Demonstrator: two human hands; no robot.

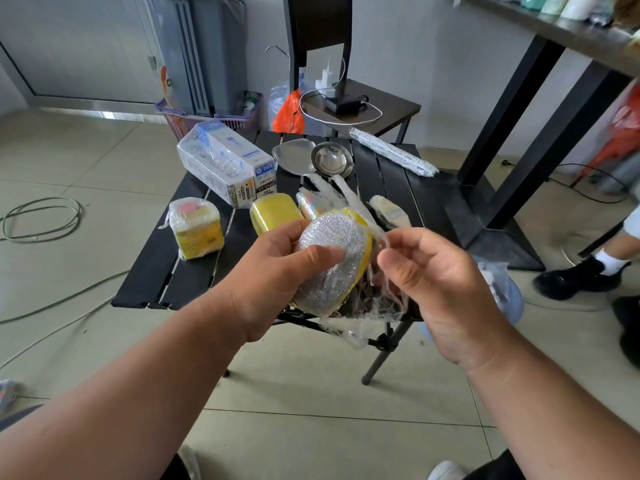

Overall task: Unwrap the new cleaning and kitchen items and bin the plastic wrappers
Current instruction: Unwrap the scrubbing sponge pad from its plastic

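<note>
My left hand [277, 268] grips a silver and yellow scouring sponge [334, 251] above the near edge of the black slatted table [149, 271]. My right hand [443, 282] pinches the clear plastic wrapper [363, 313], which is stretched and torn off the sponge's right side and hangs in shreds below it. On the table lie other wrapped items: a yellow sponge [273, 211], a yellow and pink wrapped pack [195, 226], a wrapped box [225, 161], a spatula [294, 155], a ladle [330, 161], a brush [388, 209] and a long wrapped roll [391, 150].
A blue bin with a plastic liner [502, 289] stands on the floor right of the table. A person's black shoes [581, 275] are at the far right. A side table with chargers [349, 102] stands behind. Cables [38, 216] lie on the floor at left.
</note>
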